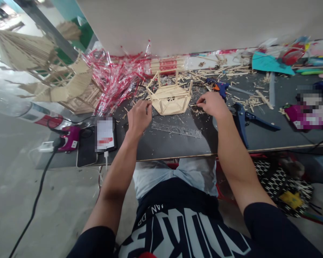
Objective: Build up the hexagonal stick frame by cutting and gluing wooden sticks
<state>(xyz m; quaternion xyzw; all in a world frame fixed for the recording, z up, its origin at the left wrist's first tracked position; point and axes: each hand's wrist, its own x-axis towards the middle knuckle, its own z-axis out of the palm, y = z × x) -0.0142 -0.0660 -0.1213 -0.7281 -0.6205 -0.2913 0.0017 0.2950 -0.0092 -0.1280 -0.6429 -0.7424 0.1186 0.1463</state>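
The person is apparently adding sticks to the wooden frame (172,94) on the desk (161,147), right-hand (214,103) fingers pinching a small stick (194,105), left-hand (139,115) fingers curling beside the frame, grip unclear, placement likely calling for careful aligning.

Pale stick frame (172,94), upright posts (191,87), thin stick (193,105) beside

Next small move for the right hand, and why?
Probably bring the short stick left to the wooden frame: the right hand appears to pinch it just right of the frame, and the left hand is at the frame's left side, well placed to steady it. Whether the left fingers touch it is unclear.
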